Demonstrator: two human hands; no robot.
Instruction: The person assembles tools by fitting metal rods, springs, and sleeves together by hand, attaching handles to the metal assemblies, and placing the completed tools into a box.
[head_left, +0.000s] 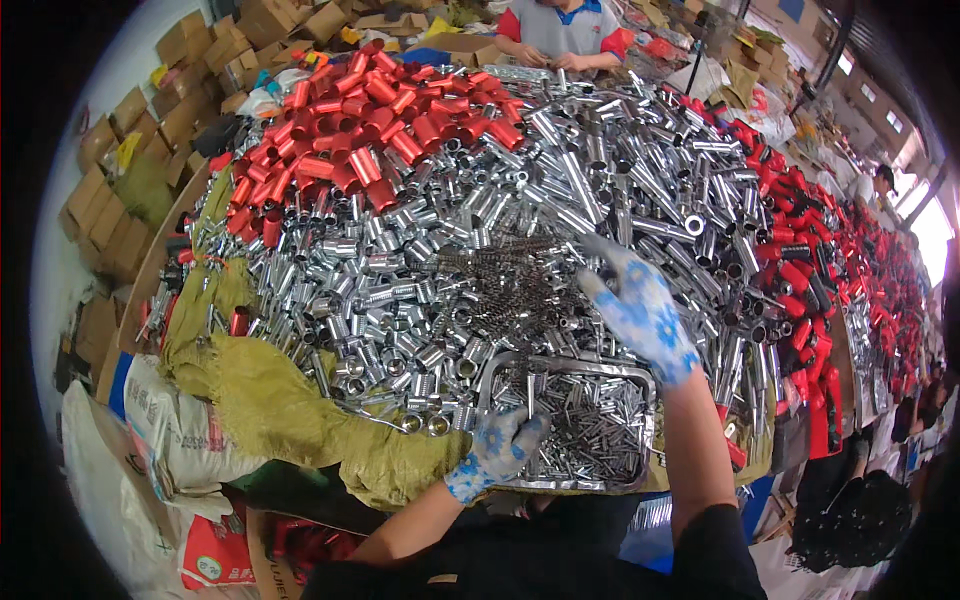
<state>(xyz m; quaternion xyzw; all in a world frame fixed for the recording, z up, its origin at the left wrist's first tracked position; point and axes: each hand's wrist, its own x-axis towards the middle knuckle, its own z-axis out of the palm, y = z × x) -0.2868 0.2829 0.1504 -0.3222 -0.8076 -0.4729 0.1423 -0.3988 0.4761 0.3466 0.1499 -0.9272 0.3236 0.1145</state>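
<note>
With left hand (500, 445) in blue-flowered white glove, pinches one slim silver metal rod (530, 397), upright between thumb and fingertips, over left part of one rectangular silver metal tray (600, 368) of uncountable small silver pins (590, 425). Extends similarly gloved right hand (643, 310), loosely spread, just beside uncountable dark coiled metal springs (510, 290).

Springs (505, 290) lie behind the tray (650, 425) of rods (590, 425).

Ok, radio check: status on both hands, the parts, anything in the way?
Left hand gripping slim metal rod at tray. Right hand open, beside dark springs. Nothing visibly blocking either hand.
</note>
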